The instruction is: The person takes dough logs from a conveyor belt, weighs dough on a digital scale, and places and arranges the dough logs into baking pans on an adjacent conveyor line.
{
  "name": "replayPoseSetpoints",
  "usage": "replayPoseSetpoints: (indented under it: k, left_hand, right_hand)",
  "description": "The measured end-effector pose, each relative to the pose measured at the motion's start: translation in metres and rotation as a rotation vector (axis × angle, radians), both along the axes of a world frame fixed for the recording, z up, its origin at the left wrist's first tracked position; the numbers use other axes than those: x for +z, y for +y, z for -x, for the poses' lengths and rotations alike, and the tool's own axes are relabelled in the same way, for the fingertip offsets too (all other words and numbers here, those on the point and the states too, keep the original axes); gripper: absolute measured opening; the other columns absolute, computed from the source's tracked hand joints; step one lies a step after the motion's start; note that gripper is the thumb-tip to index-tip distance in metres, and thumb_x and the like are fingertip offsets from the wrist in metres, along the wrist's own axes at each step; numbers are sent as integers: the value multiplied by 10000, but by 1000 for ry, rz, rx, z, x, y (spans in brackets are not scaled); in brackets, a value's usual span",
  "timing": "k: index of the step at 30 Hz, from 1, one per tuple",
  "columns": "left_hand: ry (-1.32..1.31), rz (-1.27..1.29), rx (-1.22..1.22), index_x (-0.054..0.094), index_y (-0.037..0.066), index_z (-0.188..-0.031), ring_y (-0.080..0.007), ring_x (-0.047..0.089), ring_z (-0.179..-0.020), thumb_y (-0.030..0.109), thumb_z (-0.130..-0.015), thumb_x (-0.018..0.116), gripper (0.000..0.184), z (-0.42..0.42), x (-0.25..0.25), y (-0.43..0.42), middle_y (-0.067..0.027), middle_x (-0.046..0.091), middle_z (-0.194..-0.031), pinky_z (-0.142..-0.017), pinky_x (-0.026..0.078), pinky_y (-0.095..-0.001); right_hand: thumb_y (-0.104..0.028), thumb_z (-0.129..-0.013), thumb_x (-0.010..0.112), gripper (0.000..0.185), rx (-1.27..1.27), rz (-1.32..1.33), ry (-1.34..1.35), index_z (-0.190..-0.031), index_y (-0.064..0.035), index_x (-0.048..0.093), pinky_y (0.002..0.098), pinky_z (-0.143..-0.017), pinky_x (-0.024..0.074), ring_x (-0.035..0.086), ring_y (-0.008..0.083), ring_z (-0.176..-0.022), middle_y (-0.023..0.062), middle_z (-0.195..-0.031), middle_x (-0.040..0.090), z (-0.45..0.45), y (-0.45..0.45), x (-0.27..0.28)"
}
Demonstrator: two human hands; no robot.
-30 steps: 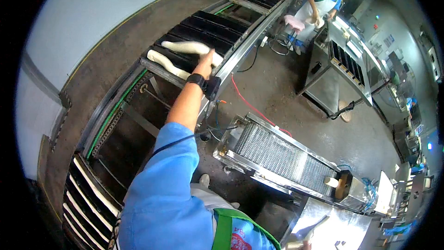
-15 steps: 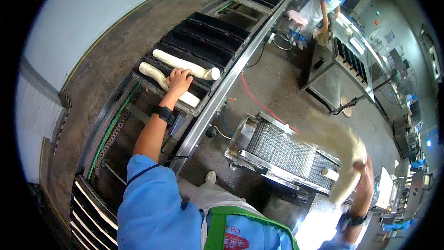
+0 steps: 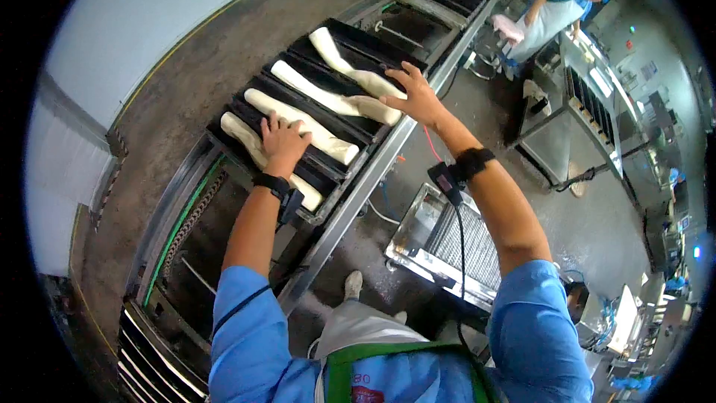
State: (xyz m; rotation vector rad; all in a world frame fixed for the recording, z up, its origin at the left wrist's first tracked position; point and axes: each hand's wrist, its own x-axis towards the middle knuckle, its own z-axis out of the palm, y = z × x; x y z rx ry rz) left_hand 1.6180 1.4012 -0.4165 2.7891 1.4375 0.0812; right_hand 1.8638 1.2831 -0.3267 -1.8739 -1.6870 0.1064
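Several long pale dough pieces lie across black trough trays (image 3: 328,168) on the conveyor. My left hand (image 3: 283,142) rests with fingers spread on the second dough piece (image 3: 317,131), beside the nearest dough piece (image 3: 242,133). My right hand (image 3: 415,97) has its fingers apart at the right end of the two farther pieces. One of these, the third dough piece (image 3: 312,88), runs under its lower side; the farthest dough piece (image 3: 333,54) ends near its fingertips. Both hands look open.
Trays with thin dough strips (image 3: 160,339) are at the lower left. A metal mesh belt (image 3: 466,242) stands right of the conveyor rail (image 3: 350,213). A co-worker (image 3: 556,15) in blue stands beside a steel table (image 3: 548,138) at the upper right.
My right hand has swung from the mesh belt to the trays, and the dough it carried now lies there as two more pieces. My left hand stays on the dough. The co-worker has straightened.
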Motion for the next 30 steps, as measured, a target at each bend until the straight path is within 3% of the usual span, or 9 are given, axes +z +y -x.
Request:
replayPoseSetpoints:
  k: [11, 14, 19, 21, 22, 23, 25, 29, 30]
  left_hand:
    - [335, -284, 14, 596, 172, -822, -248, 528, -832, 347, -718, 495, 228, 28, 24, -12, -74, 593, -826, -694, 381, -394]
    - [23, -236, -227, 510, 143, -1052, -214, 492, -941, 233, -765, 526, 301, 11, 30, -5, -29, 551, -984, -765, 383, -398]
    - [289, 204, -95, 431, 314, -1145, -293, 508, -937, 274, -831, 381, 320, -35, 5, 19, -83, 525, -1064, -778, 366, -412]
    - [450, 136, -80, 434, 263, -1152, -286, 498, -957, 330, -838, 316, 342, -41, 20, 7, -72, 527, -1060, -758, 399, -411]
    - [331, 13, -358, 457, 205, -1138, -287, 505, -941, 355, -828, 318, 371, -12, -53, 75, -57, 519, -1076, -741, 410, -414]
    - [415, 110, -121, 474, 174, -1123, -285, 481, -977, 374, -820, 322, 394, -29, 23, -1, -50, 495, -1116, -786, 385, -401]
    - [304, 97, -33, 447, 171, -1163, -298, 299, -1149, 454, -798, 327, 477, -18, 55, -45, -52, 461, -1172, -943, 169, -450]
    - [310, 79, 126, 384, 122, -1216, -315, 230, -1191, 522, -777, 325, 597, -1, 57, -50, -97, 435, -1192, -967, 100, -449]
    - [335, 116, 139, 372, 96, -1222, -314, 195, -1208, 511, -778, 333, 609, -1, 67, -56, -104, 424, -1201, -972, 88, -446]
  right_hand:
    - [-170, -642, 610, 532, -623, 812, -86, -1140, -179, 422, 514, -849, 321, 329, 320, -1104, 117, -1173, 348, -38, -381, -70]
    - [-71, -645, 552, 590, -799, 1078, -72, -1184, -190, 343, 509, -837, 336, 319, 309, -1122, 118, -1170, 350, -16, -472, -78]
    - [-90, -622, 580, 526, -705, 735, -297, -1106, -143, 381, 454, -776, 371, 371, 280, -1046, 73, -1093, 401, -21, -496, -80]
    - [-130, -639, 584, 423, -598, 781, -311, -1029, -131, 422, 443, -760, 359, 411, 263, -996, 82, -999, 453, -29, -470, -93]
    - [-122, -640, 587, 376, -590, 826, -277, -987, -115, 443, 420, -735, 383, 451, 263, -941, 95, -931, 496, -34, -458, -89]
    - [-110, -632, 591, 324, -563, 676, -118, -933, -93, 472, 394, -704, 413, 500, 277, -855, 110, -879, 525, -55, -461, -120]
    - [-125, -585, 649, 342, -635, 433, -54, -885, -58, 500, 380, -672, 434, 534, 307, -776, 142, -835, 544, -60, -451, -82]
    - [10, -653, 606, 406, -714, 232, 253, -1034, -29, 470, 260, -726, 424, 505, 122, -846, 45, -923, 550, -75, -448, 66]
    - [-95, -672, 624, 421, -589, 0, 323, -1051, -34, 449, 300, -734, 439, 536, 190, -882, 82, -966, 551, -88, -457, 84]
